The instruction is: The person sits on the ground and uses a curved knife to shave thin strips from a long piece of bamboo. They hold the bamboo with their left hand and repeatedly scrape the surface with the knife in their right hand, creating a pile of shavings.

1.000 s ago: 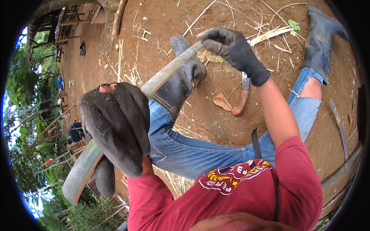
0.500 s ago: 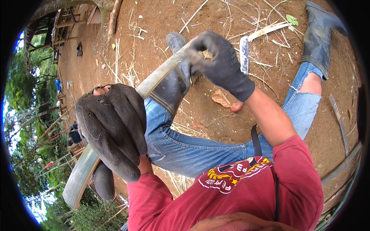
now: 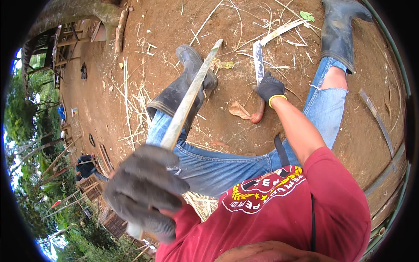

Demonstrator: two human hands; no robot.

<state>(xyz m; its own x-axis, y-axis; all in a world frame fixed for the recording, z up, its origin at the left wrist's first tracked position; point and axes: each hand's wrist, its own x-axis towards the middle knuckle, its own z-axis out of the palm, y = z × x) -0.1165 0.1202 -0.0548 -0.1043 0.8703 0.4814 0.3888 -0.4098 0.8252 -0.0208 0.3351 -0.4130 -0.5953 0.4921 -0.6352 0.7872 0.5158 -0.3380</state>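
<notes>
My left hand (image 3: 142, 190), in a dark, worn work glove, is wrapped around a long split bamboo strip (image 3: 187, 102). The strip slants up and away to the right, its far end free above a boot; a short end shows below the glove. My right hand (image 3: 269, 88), in a black glove with a yellow cuff edge, is closed around the wooden handle of a machete (image 3: 258, 61) at ground level. Its blade points away from me, pale and dark in patches, and the reddish-brown handle end (image 3: 257, 117) sticks out below the hand.
My legs in torn jeans (image 3: 218, 172) and black rubber boots (image 3: 338, 37) spread over bare soil. Bamboo shavings (image 3: 135, 115) and a dry leaf (image 3: 238, 110) lie about. A flat strip (image 3: 376, 114) lies at right. Another person (image 3: 85, 166) is at far left, by trees.
My right hand has left the bamboo strip's far end and come down onto the machete handle. The left hand has shifted down and right, turning the strip steeper.
</notes>
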